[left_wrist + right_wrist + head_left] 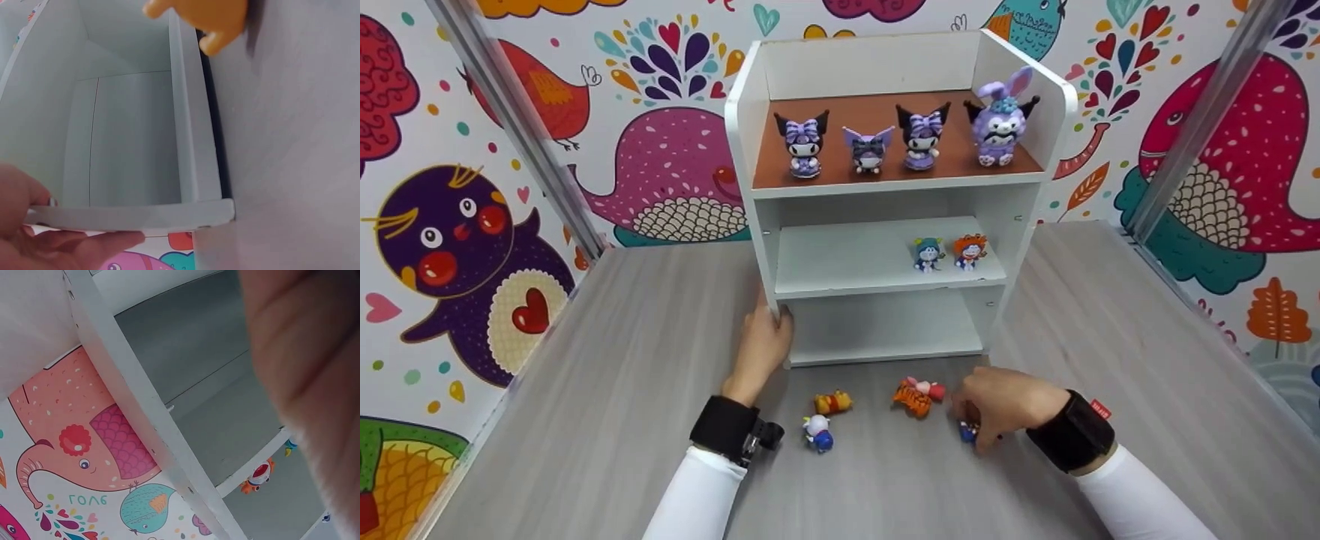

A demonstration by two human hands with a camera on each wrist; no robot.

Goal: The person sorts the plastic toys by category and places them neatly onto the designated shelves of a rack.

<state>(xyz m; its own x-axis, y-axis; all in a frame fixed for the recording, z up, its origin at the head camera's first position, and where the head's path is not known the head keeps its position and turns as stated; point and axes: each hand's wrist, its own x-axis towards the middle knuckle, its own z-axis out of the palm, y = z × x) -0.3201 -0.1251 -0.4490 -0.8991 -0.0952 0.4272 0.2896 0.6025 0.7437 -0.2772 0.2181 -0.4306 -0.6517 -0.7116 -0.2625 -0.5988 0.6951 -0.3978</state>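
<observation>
A white toy shelf (889, 290) stands on the grey floor. My left hand (761, 341) grips its left side panel low down; in the left wrist view the thumb lies inside the panel and the fingers outside. On the floor in front, my right hand (1001, 405) has its fingers curled down around a small figurine (967, 433), mostly hidden, with a blue part showing. Left of that hand lie an orange tiger figurine (913, 400) and a pink figurine (936, 391), touching or nearly so. A yellow bear figurine (832, 403) and a white-and-blue figurine (818, 433) lie nearer the left hand.
On the brown top shelf stand several purple figurines (922, 136). The middle shelf holds a green-hatted figurine (928, 255) and an orange-hatted figurine (970, 251) toward its right end. Behind rises a patterned wall (682, 165), with metal posts (521, 127) at its corners.
</observation>
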